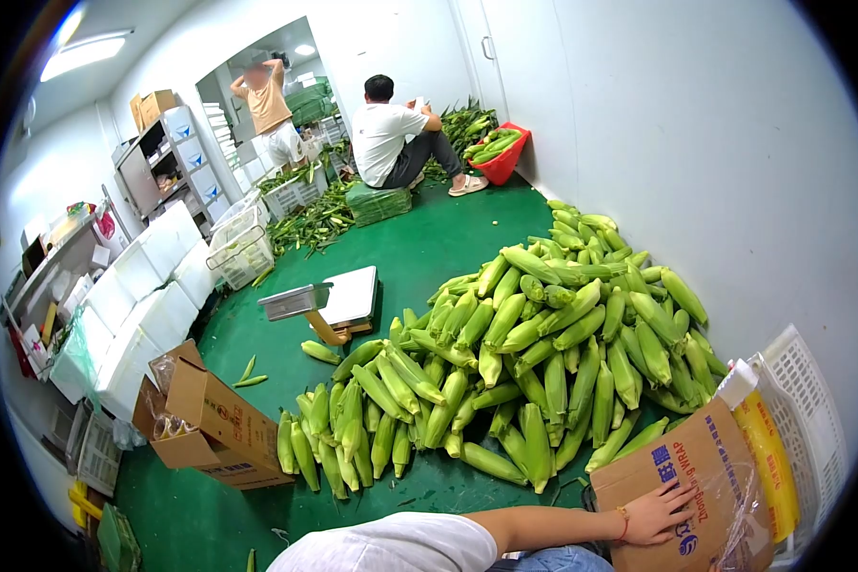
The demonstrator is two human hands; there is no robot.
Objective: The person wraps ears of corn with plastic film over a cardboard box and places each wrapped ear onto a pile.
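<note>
My left hand (658,515) lies flat on a brown cardboard box (734,467) at the lower right, fingers spread and holding nothing. Printed lettering with the word "WRAP" runs across the box, and clear film clings to its lower part. A red band circles my wrist. Against the box's far side are a yellow printed strip (772,458) and a white perforated plastic crate (810,410). A large heap of corn cobs in green husks (543,343) spreads over the floor just beyond my arm. My right hand is out of view.
A scale (351,296) stands on the green floor behind the heap. An open carton (224,419) sits at left, near white foam boxes (148,324). A seated person (386,138) and a standing person (269,110) are farther back, near loose husks (319,214) and a red container (505,162).
</note>
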